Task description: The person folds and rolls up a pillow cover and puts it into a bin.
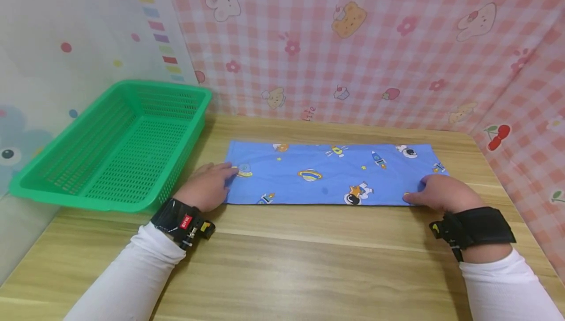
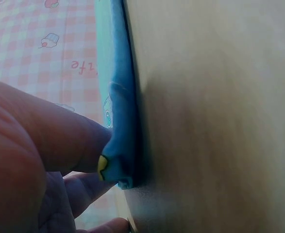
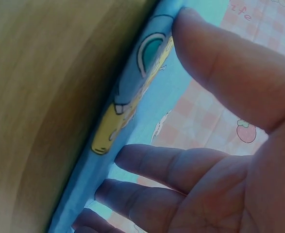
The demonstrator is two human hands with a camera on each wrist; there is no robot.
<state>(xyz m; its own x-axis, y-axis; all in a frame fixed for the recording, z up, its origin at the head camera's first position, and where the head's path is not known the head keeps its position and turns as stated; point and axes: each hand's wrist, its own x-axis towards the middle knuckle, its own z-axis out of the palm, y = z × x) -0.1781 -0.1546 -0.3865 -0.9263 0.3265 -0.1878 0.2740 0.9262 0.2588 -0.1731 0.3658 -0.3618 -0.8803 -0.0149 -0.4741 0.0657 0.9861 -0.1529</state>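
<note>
A blue cloth (image 1: 282, 183) printed with astronauts, rockets and planets lies folded into a long flat strip on the wooden table. At its left end my left hand (image 1: 205, 186) rests with fingertips on the fabric; the left wrist view shows a digit pressing the folded edge (image 2: 123, 116). My right hand (image 1: 450, 193) touches the opposite end. In the right wrist view, its thumb (image 3: 229, 63) lies on the cloth near the front fold, and the other fingers (image 3: 152, 160) spread along the side edge.
A green plastic basket (image 1: 198, 110) with perforated sides stands at the left of the table (image 1: 309, 262), close to my left forearm. Behind the table hangs a pink checked wall covering (image 1: 309, 41), which continues along the right side.
</note>
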